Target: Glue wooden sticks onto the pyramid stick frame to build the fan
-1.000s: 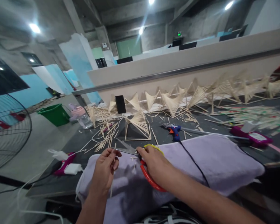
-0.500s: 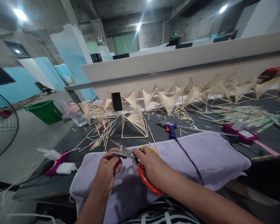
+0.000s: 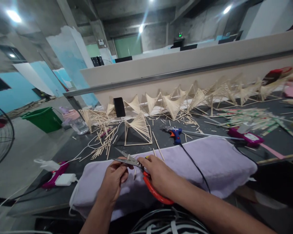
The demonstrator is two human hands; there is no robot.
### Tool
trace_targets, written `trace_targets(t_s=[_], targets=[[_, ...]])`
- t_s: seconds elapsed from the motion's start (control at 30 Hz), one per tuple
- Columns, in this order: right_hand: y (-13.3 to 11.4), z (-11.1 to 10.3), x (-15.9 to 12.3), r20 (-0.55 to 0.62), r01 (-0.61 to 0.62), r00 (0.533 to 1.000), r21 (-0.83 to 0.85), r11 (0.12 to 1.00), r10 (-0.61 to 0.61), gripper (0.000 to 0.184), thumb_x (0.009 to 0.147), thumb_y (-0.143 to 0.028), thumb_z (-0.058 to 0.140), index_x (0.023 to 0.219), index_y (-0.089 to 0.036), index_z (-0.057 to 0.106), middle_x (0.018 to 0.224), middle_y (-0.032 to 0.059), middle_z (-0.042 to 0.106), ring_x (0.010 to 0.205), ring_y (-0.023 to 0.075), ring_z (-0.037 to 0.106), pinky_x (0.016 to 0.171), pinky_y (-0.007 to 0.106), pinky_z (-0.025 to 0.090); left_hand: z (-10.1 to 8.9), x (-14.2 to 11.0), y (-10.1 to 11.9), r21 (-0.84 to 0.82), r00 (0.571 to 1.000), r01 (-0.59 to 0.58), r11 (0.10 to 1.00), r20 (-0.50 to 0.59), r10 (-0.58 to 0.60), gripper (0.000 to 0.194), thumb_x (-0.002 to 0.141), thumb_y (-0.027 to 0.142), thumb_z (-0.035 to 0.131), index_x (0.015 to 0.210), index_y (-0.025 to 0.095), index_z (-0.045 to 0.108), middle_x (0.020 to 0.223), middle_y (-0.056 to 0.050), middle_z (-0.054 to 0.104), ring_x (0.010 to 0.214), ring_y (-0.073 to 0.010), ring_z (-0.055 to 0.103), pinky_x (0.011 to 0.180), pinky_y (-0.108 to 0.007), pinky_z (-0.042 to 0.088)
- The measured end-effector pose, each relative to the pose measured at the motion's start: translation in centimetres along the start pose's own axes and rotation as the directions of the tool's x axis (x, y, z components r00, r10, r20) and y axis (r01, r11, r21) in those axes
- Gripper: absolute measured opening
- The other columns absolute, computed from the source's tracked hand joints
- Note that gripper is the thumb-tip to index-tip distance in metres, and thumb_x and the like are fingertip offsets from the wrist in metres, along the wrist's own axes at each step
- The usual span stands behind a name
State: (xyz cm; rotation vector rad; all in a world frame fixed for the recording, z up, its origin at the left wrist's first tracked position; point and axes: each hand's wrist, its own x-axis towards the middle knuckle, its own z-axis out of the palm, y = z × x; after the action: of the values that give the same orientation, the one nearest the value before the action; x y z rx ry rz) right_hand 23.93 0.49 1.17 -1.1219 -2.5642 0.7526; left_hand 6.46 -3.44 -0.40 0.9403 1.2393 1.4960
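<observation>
My right hand is wrapped round the red handle of a pair of scissors, whose blades point left and stand apart. My left hand is closed, thumb against fingers, beside the blades. It pinches a thin wooden stick, and the short end of it shows between the blades; the rest is hidden by the fingers. Under both hands a lilac cloth covers the table's near edge. A small piece of stick is visible below the scissors. Just beyond stands a twisted stick frame on a square base.
A blue glue gun lies right of the frame, its black cord crossing the cloth. More stick models line the back, near a phone. Loose sticks, a water bottle and a purple power strip are on the left.
The view has shifted slightly, so the table's things appear a little further left. Both hands keep almost the same pose around the scissors and stick.
</observation>
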Motion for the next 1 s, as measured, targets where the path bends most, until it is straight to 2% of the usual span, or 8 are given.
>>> trace_targets(t_s=[0.17,0.43,0.53,0.6,0.7,0.87,1.0], targets=[[0.5,0.9,0.3,-0.102,0.042,0.994,-0.016,0.999,-0.044,0.037,0.081,-0.025,0.046,0.118,-0.022,0.047,0.098,0.0076,0.055,0.088,0.0190,0.051,0.076,0.027,0.035,0.2,0.7,-0.3,-0.017,1.000,0.023,1.000,0.017,-0.023,0.007,0.071,0.020,0.060,0.070,0.013,0.059,0.062,-0.001,0.058,0.038,-0.0005,0.030,0.036,-0.015,0.015],[0.5,1.2,1.0,-0.092,0.031,0.995,-0.106,0.994,-0.041,0.038,0.072,-0.019,0.050,0.110,-0.022,0.050,0.095,0.0060,0.057,0.086,0.0193,0.052,0.073,0.027,0.035,-0.2,0.9,-0.2,0.000,0.999,0.030,1.000,0.039,-0.030,0.011,0.072,0.022,0.061,0.069,0.013,0.057,0.060,0.000,0.057,0.039,-0.0009,0.030,0.036,-0.014,0.017],[0.2,0.9,0.4,-0.110,0.061,0.991,-0.096,0.994,-0.071,0.041,0.070,-0.016,0.049,0.110,-0.022,0.050,0.096,0.0057,0.056,0.088,0.0191,0.051,0.074,0.027,0.035,-0.5,0.5,0.6,0.010,0.986,0.089,0.996,0.137,-0.090,0.012,0.071,0.023,0.061,0.066,0.013,0.056,0.053,0.001,0.053,0.039,-0.0027,0.031,0.036,-0.015,0.019],[0.0,0.5,-0.2,-0.110,0.075,0.990,-0.086,0.993,-0.085,0.042,0.069,-0.014,0.048,0.110,-0.022,0.050,0.097,0.0053,0.056,0.088,0.0188,0.050,0.075,0.027,0.036,-0.6,0.1,1.3,0.029,0.962,0.151,0.988,0.225,-0.153,0.013,0.072,0.024,0.060,0.065,0.013,0.056,0.050,0.001,0.051,0.038,-0.0035,0.032,0.035,-0.015,0.019],[-0.1,0.0,-1.3,-0.089,0.081,0.992,-0.072,0.994,-0.087,0.046,0.068,-0.013,0.048,0.112,-0.022,0.048,0.099,0.0053,0.054,0.090,0.0183,0.049,0.077,0.026,0.036,-0.2,-0.5,1.9,0.039,0.936,0.217,0.975,0.276,-0.219,0.014,0.071,0.026,0.060,0.065,0.013,0.058,0.047,0.001,0.050,0.036,-0.0036,0.030,0.033,-0.015,0.016],[0.0,-0.9,-2.5,-0.082,0.038,0.996,-0.063,0.997,-0.043,0.048,0.069,-0.010,0.046,0.115,-0.023,0.046,0.102,0.0058,0.052,0.094,0.0184,0.048,0.081,0.027,0.036,1.5,-0.8,1.5,-0.047,0.960,0.180,0.982,0.224,-0.166,0.018,0.068,0.031,0.064,0.065,0.014,0.059,0.045,0.002,0.046,0.037,-0.0038,0.028,0.033,-0.015,0.014],[0.2,-1.4,-2.9,-0.096,0.005,0.995,-0.032,0.999,-0.008,0.045,0.069,-0.009,0.045,0.112,-0.023,0.047,0.103,0.0059,0.052,0.094,0.0181,0.050,0.081,0.027,0.036,2.2,-0.6,1.2,-0.001,0.979,0.120,0.993,0.166,-0.118,0.022,0.069,0.035,0.065,0.065,0.014,0.059,0.048,0.001,0.048,0.041,-0.0051,0.034,0.036,-0.015,0.019]])
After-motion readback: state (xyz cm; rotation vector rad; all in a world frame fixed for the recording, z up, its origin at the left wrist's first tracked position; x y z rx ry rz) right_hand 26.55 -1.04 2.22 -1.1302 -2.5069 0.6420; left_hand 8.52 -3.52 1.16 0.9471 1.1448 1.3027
